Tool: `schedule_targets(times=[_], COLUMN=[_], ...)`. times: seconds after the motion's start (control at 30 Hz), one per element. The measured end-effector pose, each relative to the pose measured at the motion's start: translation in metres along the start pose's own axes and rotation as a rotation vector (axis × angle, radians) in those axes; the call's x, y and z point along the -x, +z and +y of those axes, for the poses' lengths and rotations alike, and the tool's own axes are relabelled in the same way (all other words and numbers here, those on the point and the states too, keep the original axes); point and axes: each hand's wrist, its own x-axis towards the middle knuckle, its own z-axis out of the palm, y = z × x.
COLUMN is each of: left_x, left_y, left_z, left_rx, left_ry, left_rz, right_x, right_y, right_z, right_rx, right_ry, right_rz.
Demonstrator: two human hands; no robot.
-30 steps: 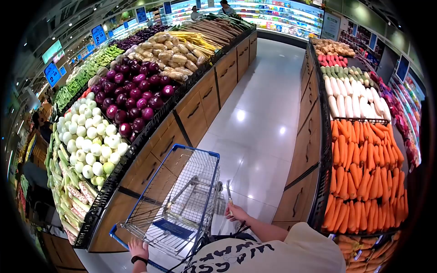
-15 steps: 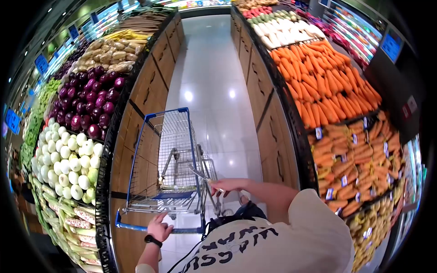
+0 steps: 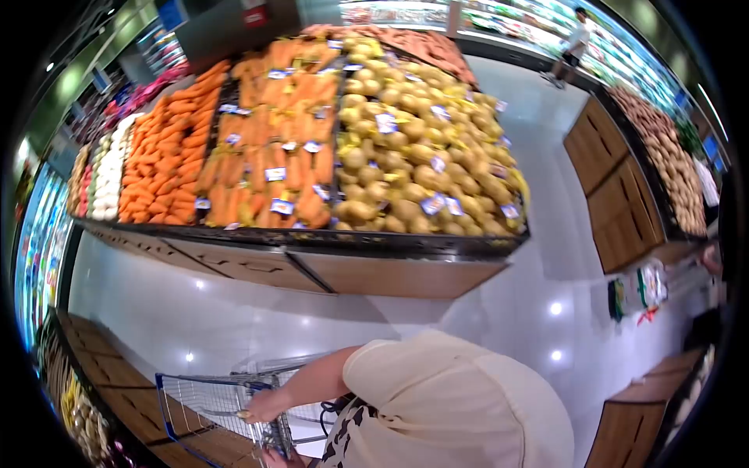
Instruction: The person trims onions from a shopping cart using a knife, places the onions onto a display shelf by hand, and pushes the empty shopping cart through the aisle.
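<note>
My right hand [image 3: 265, 407] is closed over the shopping cart, around a long thin item [image 3: 222, 413] with a grey, blade-like length and a pale end; its kind cannot be made out. The wire shopping cart [image 3: 187, 384], with blue edging, stands at the lower left below my arm. At the bottom edge of the view, my left hand [image 3: 279, 459] is by the handle end of the cart, partly cut off, and its fingers are not clear.
Ahead is a long stand of loose carrots [image 3: 168, 156], bagged carrots [image 3: 273, 148] and bagged potatoes [image 3: 421, 148]. Wooden produce stands [image 3: 616, 183] are at the right. A person [image 3: 576, 47] walks near the fridges. A white and green package [image 3: 644, 288] is at the right.
The view has swung right, from along the aisle to facing the carrot and potato stand. The cart and both my hands now appear lower and further left. The long item stays in my right hand.
</note>
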Motion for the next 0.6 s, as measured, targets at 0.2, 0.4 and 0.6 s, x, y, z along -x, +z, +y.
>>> schedule_targets(times=[0.2, 0.4, 0.6], left_x=[0.105, 0.154, 0.2], left_y=[0.056, 0.059, 0.07], left_z=[-0.043, -0.024, -0.041], left_rx=[-0.124, 0.071, 0.224], left_ry=[-0.128, -0.104, -0.032], left_rz=[-0.103, -0.297, -0.313], right_x=[0.041, 0.155, 0.256], right_y=[0.02, 0.036, 0.088], right_z=[0.032, 0.022, 0.007], right_rx=[-0.071, 0.018, 0.024], right_ry=[0.114, 0.068, 0.231], right_rz=[0.259, 0.281, 0.393])
